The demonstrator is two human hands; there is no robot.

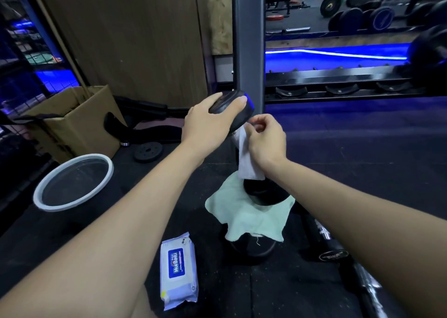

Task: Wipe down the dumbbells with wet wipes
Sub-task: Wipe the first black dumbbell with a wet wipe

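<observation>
- Head view: a dumbbell stands on end on a pale green cloth spread on the dark rubber floor.
- The left hand grips its top head; the right hand pinches a white wipe against the handle.
- A pack of wipes lies nearer on the floor, a grey bin and a cardboard box to the left.
- A dumbbell rack with blue lighting stands behind.

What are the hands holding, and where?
Left hand grips the upright dumbbell by its top head; right hand pinches the wet wipe at its upper end.
</observation>
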